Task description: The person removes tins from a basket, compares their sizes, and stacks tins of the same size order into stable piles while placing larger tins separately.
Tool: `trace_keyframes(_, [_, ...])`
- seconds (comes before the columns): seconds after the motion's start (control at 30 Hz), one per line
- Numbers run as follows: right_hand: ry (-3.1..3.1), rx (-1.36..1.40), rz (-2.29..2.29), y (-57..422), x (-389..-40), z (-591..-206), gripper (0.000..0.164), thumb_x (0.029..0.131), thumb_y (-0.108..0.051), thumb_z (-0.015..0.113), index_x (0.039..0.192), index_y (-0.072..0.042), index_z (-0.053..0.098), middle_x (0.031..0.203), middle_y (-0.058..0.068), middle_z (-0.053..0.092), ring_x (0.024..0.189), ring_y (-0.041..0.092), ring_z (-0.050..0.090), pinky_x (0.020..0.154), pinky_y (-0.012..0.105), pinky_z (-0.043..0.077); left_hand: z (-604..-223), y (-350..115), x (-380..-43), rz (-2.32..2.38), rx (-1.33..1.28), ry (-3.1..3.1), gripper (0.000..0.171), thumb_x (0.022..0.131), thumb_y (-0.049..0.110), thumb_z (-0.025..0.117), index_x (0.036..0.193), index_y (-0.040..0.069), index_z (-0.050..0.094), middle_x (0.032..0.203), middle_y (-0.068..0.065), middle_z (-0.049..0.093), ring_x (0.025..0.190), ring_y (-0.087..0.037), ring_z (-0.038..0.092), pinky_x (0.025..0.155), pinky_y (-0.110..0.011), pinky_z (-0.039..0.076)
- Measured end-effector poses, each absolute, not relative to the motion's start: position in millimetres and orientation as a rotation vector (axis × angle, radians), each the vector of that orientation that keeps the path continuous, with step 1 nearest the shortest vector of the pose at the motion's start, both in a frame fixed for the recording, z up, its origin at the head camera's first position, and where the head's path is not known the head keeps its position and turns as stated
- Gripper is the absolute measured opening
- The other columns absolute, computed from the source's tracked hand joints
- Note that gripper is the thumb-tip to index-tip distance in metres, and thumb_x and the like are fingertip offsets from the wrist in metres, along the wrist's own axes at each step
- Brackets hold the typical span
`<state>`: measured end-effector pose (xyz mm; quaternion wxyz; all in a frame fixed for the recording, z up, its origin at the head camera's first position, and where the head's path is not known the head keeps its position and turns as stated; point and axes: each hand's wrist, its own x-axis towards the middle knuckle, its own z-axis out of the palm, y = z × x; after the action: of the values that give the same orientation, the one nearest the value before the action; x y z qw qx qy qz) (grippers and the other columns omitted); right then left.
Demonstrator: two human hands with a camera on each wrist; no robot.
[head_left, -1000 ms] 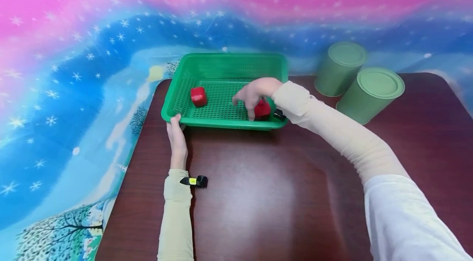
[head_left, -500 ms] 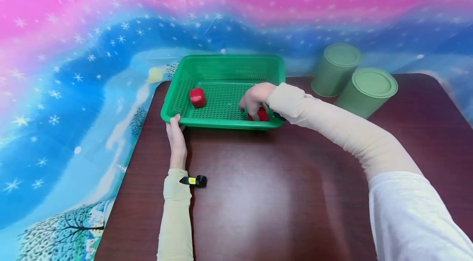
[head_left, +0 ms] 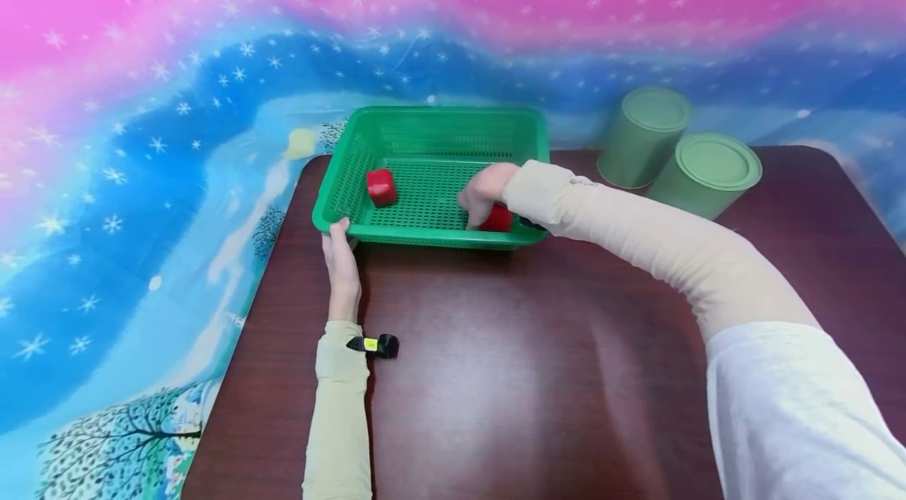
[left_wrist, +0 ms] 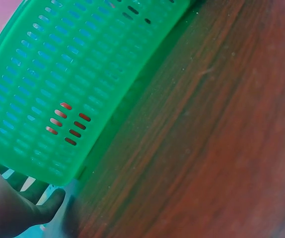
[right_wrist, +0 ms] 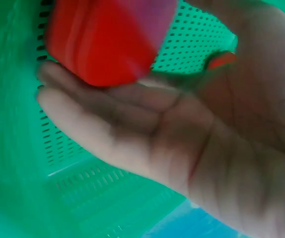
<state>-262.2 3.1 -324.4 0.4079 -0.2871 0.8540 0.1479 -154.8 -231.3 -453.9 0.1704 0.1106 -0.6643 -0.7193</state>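
"What was the left hand (head_left: 343, 268) doing?"

"It gripped the green basket (head_left: 432, 236) at its near left corner, thumb over the rim, other fingers outside, partly hidden from the head view."

"And the right hand (head_left: 487, 192)?"

"It reached down inside, at the near right end, with its fingers bent toward the right red block (head_left: 499, 218). In the right wrist view some fingers ran fairly straight along the block's lower edge, touching it."

"So it was grasping the block?"

"I couldn't tell. The block was blurred there and the thumb's tip was out of sight, so I saw contact but no sure grip."

"Where was the left red block (head_left: 381, 187)?"

"On the basket's floor by the left wall, well apart from the right hand. Red also showed through the slots in the left wrist view."

"Anything else around?"

"The basket was on a dark wooden table (head_left: 460, 343), and two green canisters (head_left: 708, 178) stood to its right, near the far edge."
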Motion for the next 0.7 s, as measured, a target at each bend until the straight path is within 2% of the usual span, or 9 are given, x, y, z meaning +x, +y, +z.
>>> trace_keyframes(0.07, [2.184,-0.697,0.269,5,-262,-324,0.087,0.101,-0.050,0.055,0.167,-0.010,0.015,0.170,0.011,0.021,0.130,0.027,0.050,0.098,0.040,0.047,-453,-231,-155,-2.039,0.319,-1.892,0.050,0.102,0.033,0.039,0.140,0.001,0.041,0.143,-0.017,0.044,0.132,-0.026,0.044,0.115,-0.043,0.032])
trace_keyframes(0.13, [2.195,-0.663,0.128,8,-262,-323,0.093,0.099,-0.047,0.059,0.167,-0.011,0.006,0.170,0.011,0.018,0.121,0.031,0.060,0.095,0.043,0.053,-453,-231,-155,-2.042,0.318,-1.895,0.050,0.102,0.033,0.039,0.140,0.001,0.041,0.143,-0.017,0.044,0.131,-0.025,0.043,0.116,-0.044,0.032])
trace_keyframes(0.2, [2.203,-0.651,0.004,10,-262,-321,0.099,0.097,-0.041,0.061,0.167,-0.013,-0.003,0.165,0.012,0.029,0.106,0.031,0.065,0.090,0.045,0.056,-452,-232,-155,-2.043,0.319,-1.899,0.051,0.102,0.034,0.039,0.141,0.001,0.040,0.144,-0.018,0.043,0.131,-0.024,0.043,0.116,-0.044,0.031])
trace_keyframes(0.27, [2.217,-0.680,-0.104,15,-263,-320,0.097,0.095,-0.033,0.064,0.166,-0.011,0.002,0.148,0.012,0.046,0.089,0.028,0.064,0.084,0.047,0.058,-452,-232,-155,-2.040,0.312,-1.904,0.052,0.102,0.034,0.039,0.142,0.001,0.040,0.144,-0.018,0.043,0.131,-0.024,0.042,0.116,-0.045,0.031])
trace_keyframes(0.33, [2.248,-0.758,-0.185,20,-263,-318,0.092,0.091,-0.026,0.065,0.163,-0.008,0.011,0.125,0.012,0.056,0.084,0.024,0.058,0.082,0.044,0.056,-452,-232,-155,-2.037,0.304,-1.903,0.053,0.102,0.034,0.039,0.143,0.000,0.039,0.145,-0.019,0.043,0.133,-0.026,0.042,0.116,-0.045,0.030])
trace_keyframes(0.37, [2.267,-0.799,-0.231,24,-263,-318,0.088,0.091,-0.024,0.067,0.161,-0.007,0.016,0.116,0.012,0.059,0.084,0.023,0.055,0.081,0.043,0.054,-452,-232,-155,-2.034,0.303,-1.904,0.053,0.102,0.034,0.039,0.143,0.000,0.039,0.145,-0.019,0.042,0.134,-0.027,0.042,0.117,-0.046,0.030])
trace_keyframes(0.43, [2.298,-0.865,-0.340,31,-263,-318,0.083,0.088,-0.020,0.071,0.155,-0.006,0.024,0.111,0.011,0.061,0.088,0.022,0.055,0.080,0.041,0.050,-453,-232,-155,-2.032,0.295,-1.898,0.053,0.101,0.033,0.039,0.142,-0.001,0.040,0.145,-0.020,0.042,0.135,-0.029,0.041,0.116,-0.046,0.030])
trace_keyframes(0.57, [2.347,-0.923,-0.613,49,-262,-317,0.089,0.083,-0.014,0.076,0.156,-0.006,0.025,0.116,0.013,0.062,0.098,0.026,0.059,0.082,0.038,0.050,-453,-231,-155,-2.033,0.284,-1.885,0.052,0.101,0.032,0.040,0.140,-0.002,0.040,0.146,-0.020,0.042,0.138,-0.030,0.040,0.116,-0.047,0.030])
trace_keyframes(0.7, [2.435,-0.937,-0.826,66,-257,-312,0.095,0.081,-0.015,0.079,0.157,-0.005,0.025,0.123,0.017,0.061,0.102,0.029,0.061,0.086,0.041,0.051,-453,-230,-154,-2.037,0.280,-1.875,0.052,0.101,0.031,0.039,0.141,-0.002,0.039,0.147,-0.020,0.041,0.138,-0.031,0.039,0.116,-0.049,0.030])
